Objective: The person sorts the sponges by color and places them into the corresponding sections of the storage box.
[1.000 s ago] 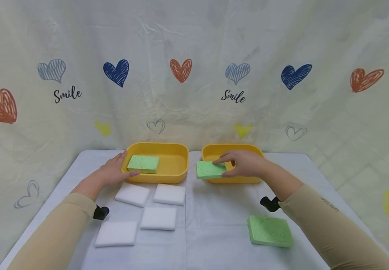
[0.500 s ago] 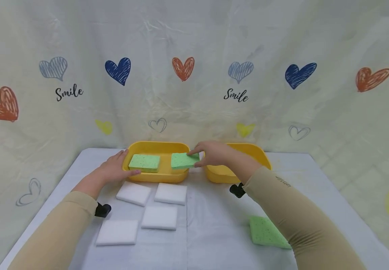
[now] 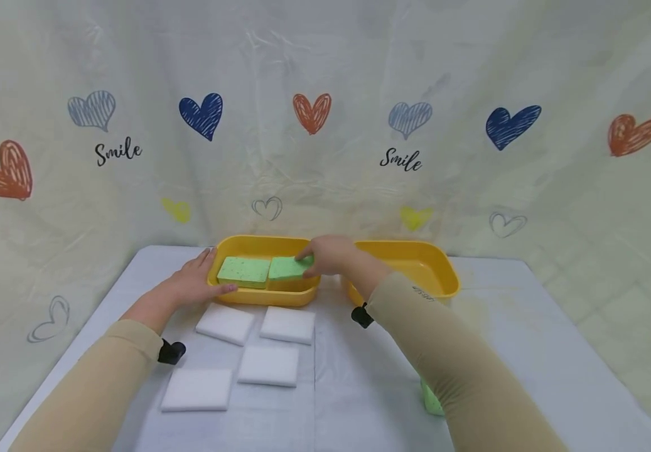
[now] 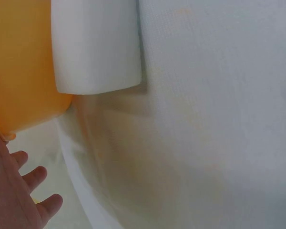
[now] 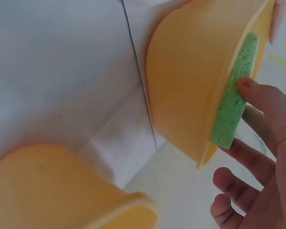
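My right hand (image 3: pixel 332 254) pinches a green speckled sponge (image 3: pixel 285 269) between thumb and fingers at the right end of the left yellow tub (image 3: pixel 269 297). In the right wrist view the thumb presses the face of this sponge (image 5: pixel 232 107), which stands partly above the tub's rim. A second green sponge (image 3: pixel 243 271) lies in the tub's left half, close beside the held one. My left hand (image 3: pixel 194 281) rests against the tub's left end, with its thumb along the front rim. Its fingers (image 4: pixel 35 177) are extended in the left wrist view.
To the right stands another yellow tub (image 3: pixel 441 282). Several white sponge pads (image 3: pixel 196 389) lie on the white-covered table (image 3: pixel 528 351) in front of the left tub. A green sponge (image 3: pixel 431 400) at the right is mostly hidden under my right sleeve. A heart-print curtain (image 3: pixel 325 169) hangs behind.
My right hand has carried the sponge leftward from in front of the right tub into the left tub, beside the other sponge. The left hand has stayed at the left tub.
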Demonstrator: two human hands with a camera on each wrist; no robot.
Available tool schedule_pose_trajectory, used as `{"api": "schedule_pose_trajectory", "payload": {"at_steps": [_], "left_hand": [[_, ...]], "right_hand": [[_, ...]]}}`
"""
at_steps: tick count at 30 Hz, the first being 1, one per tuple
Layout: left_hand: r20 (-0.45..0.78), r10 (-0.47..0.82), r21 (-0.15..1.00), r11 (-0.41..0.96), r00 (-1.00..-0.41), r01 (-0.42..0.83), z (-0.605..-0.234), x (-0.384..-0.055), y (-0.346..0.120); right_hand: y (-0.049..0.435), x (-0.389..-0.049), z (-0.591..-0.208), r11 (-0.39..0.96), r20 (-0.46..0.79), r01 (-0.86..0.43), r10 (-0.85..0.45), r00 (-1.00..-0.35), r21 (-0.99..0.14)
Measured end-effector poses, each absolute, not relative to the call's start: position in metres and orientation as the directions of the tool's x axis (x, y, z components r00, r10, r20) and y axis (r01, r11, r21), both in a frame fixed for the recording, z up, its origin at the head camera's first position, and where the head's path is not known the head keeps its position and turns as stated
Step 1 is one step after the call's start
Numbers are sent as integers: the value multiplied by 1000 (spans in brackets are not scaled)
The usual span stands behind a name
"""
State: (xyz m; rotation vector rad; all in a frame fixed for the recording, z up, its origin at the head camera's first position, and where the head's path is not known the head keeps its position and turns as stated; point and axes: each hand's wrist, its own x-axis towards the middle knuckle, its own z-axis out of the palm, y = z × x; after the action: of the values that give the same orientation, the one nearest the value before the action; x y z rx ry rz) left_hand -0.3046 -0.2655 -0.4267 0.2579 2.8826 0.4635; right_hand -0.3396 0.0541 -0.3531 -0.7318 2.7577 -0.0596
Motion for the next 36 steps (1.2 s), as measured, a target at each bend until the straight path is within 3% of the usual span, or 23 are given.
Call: {"api": "schedule_pose_trajectory", "payload": {"at_steps": [14, 26, 36], "left_hand": [[-201, 207, 411, 905, -957, 110, -427, -305, -264], [-165, 227, 390, 909, -960, 147, -426, -305, -263], [-133, 220, 374, 914, -966, 157, -428, -302, -261]], "right_hand": [[43, -343, -377, 894, -291, -430, -448, -846, -126], [41, -344, -385, 894, -276, -445, -441, -854, -50], [44, -344, -379, 900, -223, -429, -434, -873, -74]]}}
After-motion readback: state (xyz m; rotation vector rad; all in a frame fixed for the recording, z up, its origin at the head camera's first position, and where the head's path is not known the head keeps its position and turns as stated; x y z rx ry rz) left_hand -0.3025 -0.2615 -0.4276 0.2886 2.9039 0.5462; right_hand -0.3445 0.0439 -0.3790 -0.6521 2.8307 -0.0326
